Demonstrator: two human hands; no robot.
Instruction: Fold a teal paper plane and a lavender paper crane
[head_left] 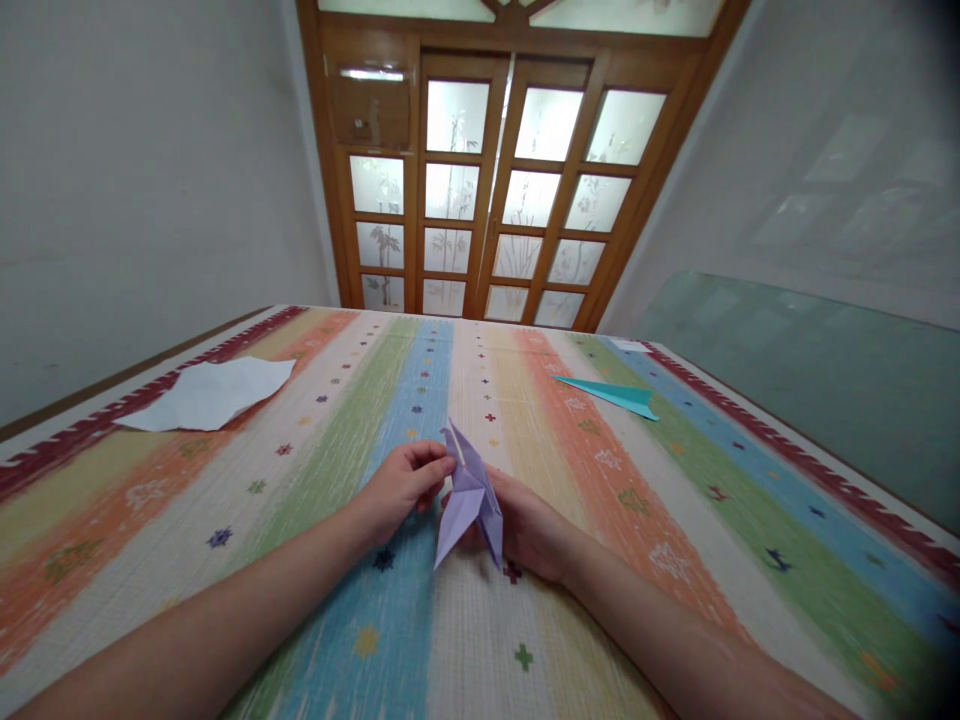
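Note:
A folded purple paper figure (466, 497), with pointed flaps at top and bottom, is held just above the striped tablecloth in front of me. My left hand (409, 478) pinches its upper left edge between thumb and fingers. From the right, my right hand (529, 525) grips the figure; most of its fingers are hidden behind the purple paper. Two points of the paper hang down toward me, and one narrow tip points away.
A striped tablecloth (300, 560) covers the table. On the left lies a white paper sheet (214, 393); on the right, a turquoise paper plane (611, 395). Farther back right is a small white paper (628, 346). Wooden glass-paned doors (487, 180) stand beyond.

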